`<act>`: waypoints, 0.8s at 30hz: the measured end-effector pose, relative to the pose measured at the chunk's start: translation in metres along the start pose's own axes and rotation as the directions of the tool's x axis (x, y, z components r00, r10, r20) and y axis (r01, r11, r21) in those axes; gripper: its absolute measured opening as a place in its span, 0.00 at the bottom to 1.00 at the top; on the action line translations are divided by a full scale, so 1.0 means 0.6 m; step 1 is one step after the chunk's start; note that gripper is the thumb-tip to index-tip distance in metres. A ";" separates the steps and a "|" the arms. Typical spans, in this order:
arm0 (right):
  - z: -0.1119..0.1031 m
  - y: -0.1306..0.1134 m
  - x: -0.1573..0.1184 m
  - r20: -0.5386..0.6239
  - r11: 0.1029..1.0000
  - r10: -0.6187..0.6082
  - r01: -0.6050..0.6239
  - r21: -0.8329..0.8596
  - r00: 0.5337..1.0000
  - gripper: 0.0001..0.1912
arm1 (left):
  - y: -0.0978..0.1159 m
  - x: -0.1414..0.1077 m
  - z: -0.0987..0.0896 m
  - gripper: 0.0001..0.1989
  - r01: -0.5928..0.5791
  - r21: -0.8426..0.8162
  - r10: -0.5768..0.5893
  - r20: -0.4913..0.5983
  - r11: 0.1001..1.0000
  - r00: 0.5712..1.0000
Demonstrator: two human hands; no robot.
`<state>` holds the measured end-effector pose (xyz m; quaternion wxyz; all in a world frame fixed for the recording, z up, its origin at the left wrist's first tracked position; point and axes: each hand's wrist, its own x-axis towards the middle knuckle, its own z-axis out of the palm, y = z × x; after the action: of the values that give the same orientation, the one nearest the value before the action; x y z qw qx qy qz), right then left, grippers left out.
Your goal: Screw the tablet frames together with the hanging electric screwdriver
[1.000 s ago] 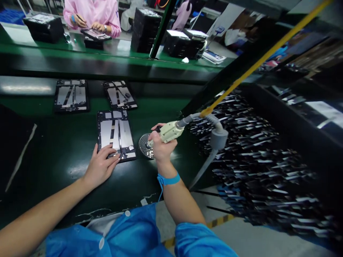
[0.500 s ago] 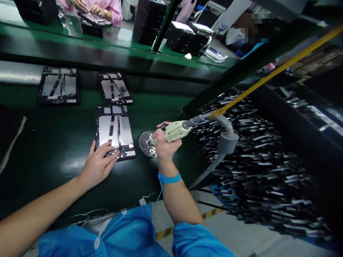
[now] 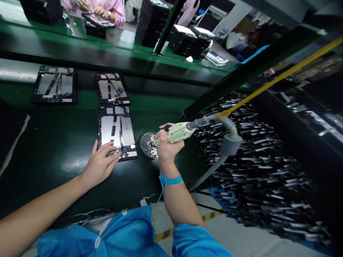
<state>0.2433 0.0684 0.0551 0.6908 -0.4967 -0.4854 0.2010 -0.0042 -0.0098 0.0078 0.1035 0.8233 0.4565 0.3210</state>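
- Counter, glossy dark green (image 3: 56, 142); co-worker in pink sleeves (image 3: 118, 12) at the far side.
- Black-framed rectangular device, silver inner panel (image 3: 117, 130), mid-counter; second black-framed device (image 3: 55, 85) far left.
- Round perforated metal dish (image 3: 148, 145), just right of the mid-counter device; green surface between them.
- Left hand (image 3: 102, 162): palm down, grip released, fingers resting on that device's near end.
- Right hand (image 3: 168, 148): grip clenched around pale-green handheld tool (image 3: 180, 132), beside the dish.

Blue jacket (image 3: 134, 232), shiny, creased; round white buttons (image 3: 97, 242) down front. Right sleeve (image 3: 198, 241) loose, ending near elbow. Blue strap (image 3: 171, 180) round right wrist, thin tail (image 3: 161, 194) dangling. Left hand (image 3: 99, 164), right hand (image 3: 167, 150) bare.
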 end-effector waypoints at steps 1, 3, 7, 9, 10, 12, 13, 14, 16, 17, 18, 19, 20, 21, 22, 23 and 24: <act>0.003 -0.009 0.000 -0.002 1.000 -0.001 0.001 0.020 1.000 0.11 | 0.000 0.002 0.001 0.11 0.006 -0.009 -0.006 -0.009 1.000 1.000; 0.013 -0.031 -0.005 0.001 0.996 -0.010 0.009 0.084 1.000 0.09 | 0.000 0.005 0.004 0.11 0.012 -0.025 -0.013 -0.013 1.000 1.000; 0.046 -0.074 -0.040 0.161 0.972 -0.001 -0.037 0.233 0.987 0.10 | -0.002 0.006 0.009 0.12 0.016 -0.041 -0.016 0.002 0.999 1.000; 0.063 -0.084 -0.064 0.284 0.958 0.007 -0.088 0.271 0.959 0.12 | -0.003 0.006 0.010 0.12 0.013 -0.043 -0.013 -0.007 0.999 1.000; 0.070 -0.085 -0.075 0.331 0.954 0.009 -0.107 0.280 0.944 0.13 | -0.003 0.005 0.010 0.12 0.011 -0.043 -0.011 -0.014 0.999 1.000; 0.080 -0.081 -0.091 0.384 0.949 0.015 -0.134 0.285 0.923 0.14 | -0.004 0.005 0.011 0.12 0.006 -0.044 -0.007 -0.022 0.999 1.000; 0.083 -0.078 -0.097 0.395 0.949 0.019 -0.141 0.281 0.918 0.13 | -0.003 0.005 0.011 0.12 0.006 -0.044 -0.007 -0.022 0.999 1.000; 0.085 -0.074 -0.101 0.401 0.950 0.023 -0.146 0.277 0.916 0.13 | -0.003 0.005 0.011 0.12 0.007 -0.044 -0.008 -0.021 0.999 1.000; 0.086 -0.068 -0.104 0.407 0.951 0.033 -0.153 0.268 0.913 0.14 | -0.002 0.006 0.011 0.12 0.010 -0.040 -0.011 -0.013 0.999 1.000; 0.086 -0.065 -0.105 0.407 0.951 0.035 -0.155 0.267 0.913 0.14 | -0.002 0.006 0.011 0.12 0.013 -0.036 -0.013 -0.010 0.999 1.000; 0.086 -0.063 -0.105 0.406 0.951 0.037 -0.157 0.266 0.913 0.14 | -0.002 0.007 0.011 0.12 0.015 -0.034 -0.016 -0.009 0.999 1.000; 0.086 -0.062 -0.105 0.404 0.951 0.039 -0.158 0.265 0.914 0.14 | -0.001 0.007 0.011 0.12 0.017 -0.032 -0.017 -0.009 0.999 1.000; 0.085 -0.061 -0.106 0.405 0.952 0.043 -0.160 0.260 0.913 0.14 | -0.001 0.007 0.011 0.12 0.018 -0.032 -0.019 -0.009 0.999 1.000; 0.085 -0.060 -0.106 0.409 0.955 0.045 -0.160 0.252 0.911 0.14 | 0.000 0.007 0.010 0.12 0.021 -0.032 -0.021 -0.007 0.999 1.000; 0.085 -0.060 -0.106 0.415 0.957 0.045 -0.158 0.242 0.909 0.14 | 0.000 0.008 0.009 0.12 0.024 -0.033 -0.024 -0.002 0.999 1.000; 0.085 -0.060 -0.107 0.422 0.961 0.045 -0.155 0.231 0.906 0.13 | 0.001 0.008 0.009 0.12 0.027 -0.033 -0.027 0.006 0.999 1.000; 0.085 -0.060 -0.108 0.428 0.964 0.047 -0.154 0.219 0.903 0.13 | 0.001 0.007 0.008 0.12 0.031 -0.034 -0.031 0.014 0.999 0.999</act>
<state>0.1624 0.0287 0.0581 0.6156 -0.3765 -0.5670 0.3972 0.0010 -0.0060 0.0066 0.1256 0.8165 0.4629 0.3214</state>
